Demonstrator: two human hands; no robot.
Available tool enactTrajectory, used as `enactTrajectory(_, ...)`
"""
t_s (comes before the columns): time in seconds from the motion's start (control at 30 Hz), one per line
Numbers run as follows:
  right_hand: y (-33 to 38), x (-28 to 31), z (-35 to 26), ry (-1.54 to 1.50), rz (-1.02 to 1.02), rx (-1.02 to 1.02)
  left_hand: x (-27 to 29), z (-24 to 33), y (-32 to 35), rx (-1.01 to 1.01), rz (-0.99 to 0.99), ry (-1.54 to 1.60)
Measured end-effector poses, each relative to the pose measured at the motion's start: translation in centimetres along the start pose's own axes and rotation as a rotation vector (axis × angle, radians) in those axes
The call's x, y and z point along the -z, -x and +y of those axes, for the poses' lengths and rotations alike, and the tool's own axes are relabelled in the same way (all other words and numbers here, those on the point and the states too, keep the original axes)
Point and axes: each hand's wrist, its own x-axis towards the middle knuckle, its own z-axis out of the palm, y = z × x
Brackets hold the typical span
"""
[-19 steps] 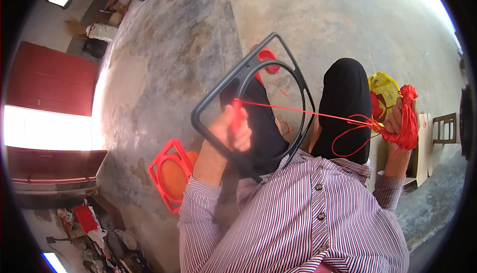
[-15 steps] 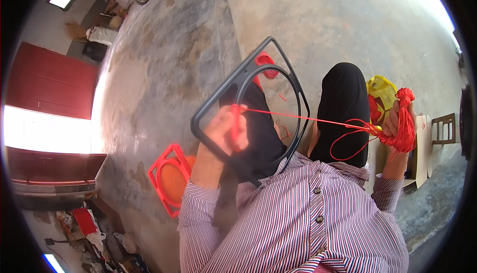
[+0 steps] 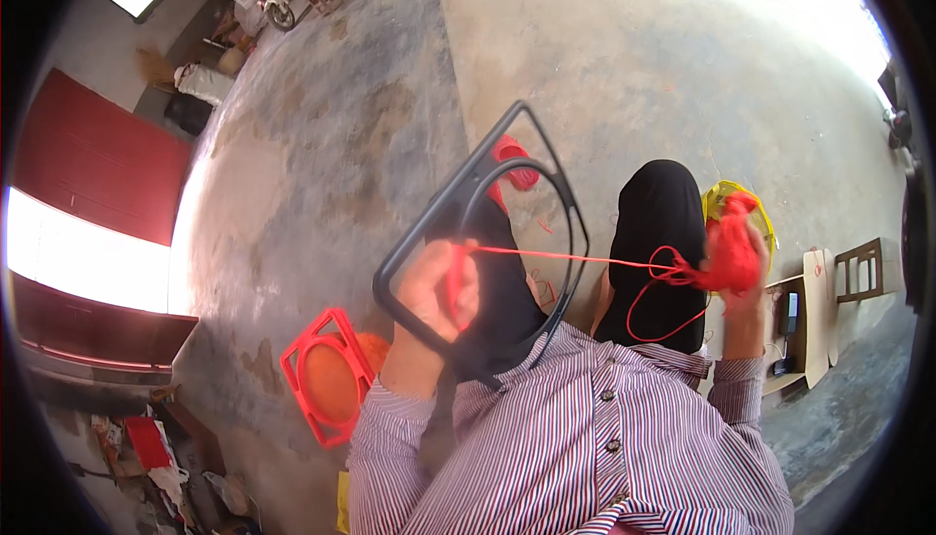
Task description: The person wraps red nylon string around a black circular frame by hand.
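My left hand (image 3: pixel 429 291) is closed on one side of a dark grey frame (image 3: pixel 444 197) with a large round opening, held above my left thigh. Red cord is wound round the frame's side under those fingers. From there a stretch of red cord (image 3: pixel 556 256) runs taut across my lap to my right hand (image 3: pixel 761 254). That hand grips a thick bundle of red cord (image 3: pixel 733 248), blurred by motion, beyond my right knee. A loose loop of cord (image 3: pixel 632 313) hangs beside the bundle. Some fingers of the right hand are hidden by the bundle.
A red frame (image 3: pixel 310 379) with something orange in it lies on the floor at left. A red slipper (image 3: pixel 517 174) shows past the grey frame. A yellow basket (image 3: pixel 768 213) stands behind my right hand, with an open box (image 3: pixel 817 325) and a small wooden stool (image 3: pixel 858 270) farther right.
My right hand has come slightly inward with the cord bundle, which has turned in the grip. The left hand still holds the grey frame. The whole view has tilted up a little.
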Motion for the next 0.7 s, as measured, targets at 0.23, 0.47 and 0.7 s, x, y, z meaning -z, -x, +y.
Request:
enactTrajectory(0.23, 4.0, -11.5, 3.4, 0.411, -1.014, -0.230, -2.3, -2.2, 1.2, -0.102, -0.172, 0.019)
enactTrajectory(0.47, 5.5, -16.2, 5.2, 1.008, -0.798, 0.441, -5.0, -4.2, 1.5, -0.171, -0.171, -0.135)
enactTrajectory(0.7, 0.5, -11.8, 8.7, 0.061, -0.891, -0.429, -3.7, -4.3, 1.9, -0.225, -0.130, -0.508)
